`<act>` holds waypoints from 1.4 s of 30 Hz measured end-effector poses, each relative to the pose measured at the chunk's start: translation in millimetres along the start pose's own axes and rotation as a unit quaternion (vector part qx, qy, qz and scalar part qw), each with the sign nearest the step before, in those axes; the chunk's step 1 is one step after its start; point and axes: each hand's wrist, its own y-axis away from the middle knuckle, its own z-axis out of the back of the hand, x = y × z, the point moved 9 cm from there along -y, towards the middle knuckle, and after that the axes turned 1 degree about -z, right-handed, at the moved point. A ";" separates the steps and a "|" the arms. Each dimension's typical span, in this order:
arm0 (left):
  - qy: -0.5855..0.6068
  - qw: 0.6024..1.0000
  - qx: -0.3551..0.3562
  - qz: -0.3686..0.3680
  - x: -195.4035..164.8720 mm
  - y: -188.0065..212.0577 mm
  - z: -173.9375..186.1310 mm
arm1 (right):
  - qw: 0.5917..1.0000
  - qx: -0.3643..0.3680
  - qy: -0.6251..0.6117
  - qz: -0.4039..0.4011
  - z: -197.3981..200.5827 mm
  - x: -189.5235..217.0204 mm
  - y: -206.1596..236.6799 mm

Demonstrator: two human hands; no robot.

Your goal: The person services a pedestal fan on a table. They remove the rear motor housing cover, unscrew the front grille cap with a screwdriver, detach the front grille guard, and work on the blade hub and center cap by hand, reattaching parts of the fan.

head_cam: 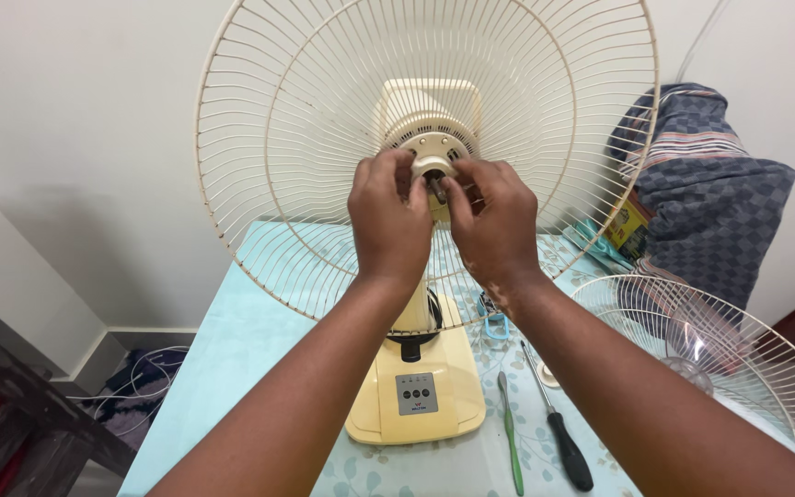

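A cream table fan stands on its base (416, 391) on a light blue tablecloth (232, 350). Its rear wire guard (278, 138) is mounted, with no blade and no front guard on it. Both my hands reach inside the guard to the motor hub (432, 147). My left hand (388, 221) and my right hand (494, 221) pinch a round cream nut (433, 168) around the metal shaft (438, 189) at the hub's centre. My fingers hide most of the nut.
A black-handled screwdriver (558, 433) and a green-handled tool (511, 437) lie right of the base. The loose front guard (766, 359) lies at the right, over a clear blade. Folded checked cloth (710, 193) is piled behind it. Cables lie on the floor at left (144, 382).
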 end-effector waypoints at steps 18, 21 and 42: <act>-0.122 0.988 -0.009 -0.098 -22.3 1.2 -0.3 | 0.985 0.016 -0.076 -0.156 -16.2 -21.9 15.4; -0.085 0.995 -0.013 -0.053 -12.8 5.5 3.8 | 0.993 -0.004 -0.066 -0.102 -7.4 -13.5 8.5; -0.039 0.999 -0.007 -0.023 -10.7 5.6 -2.0 | 0.995 0.006 -0.055 -0.084 -6.8 -14.8 4.6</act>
